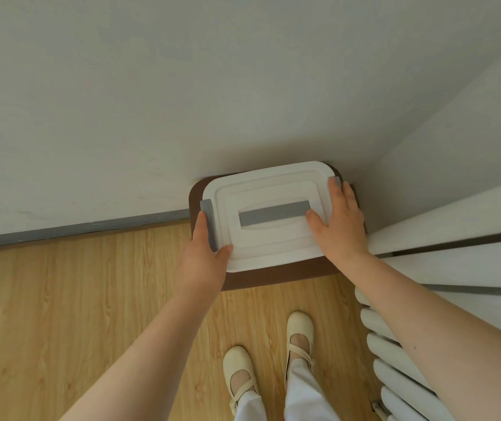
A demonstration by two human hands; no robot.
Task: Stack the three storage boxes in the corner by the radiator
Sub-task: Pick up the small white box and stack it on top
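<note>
A white storage box (pixel 270 238) with a grey lid handle and grey side clips sits on top of a larger brown box (pixel 261 279) in the corner. Only the brown box's lid edge shows beneath it. No third box can be made out from above. My left hand (pixel 205 253) grips the white box's left edge at the clip, thumb on the lid. My right hand (pixel 339 220) lies flat over the lid's right side, fingers reaching the right clip.
A white ribbed radiator (pixel 395 360) runs along the right wall under a window sill (pixel 455 220). Grey walls meet behind the boxes, with a grey skirting board (pixel 76 230). My feet in cream shoes (pixel 299 329) stand on the wooden floor (pixel 76 299).
</note>
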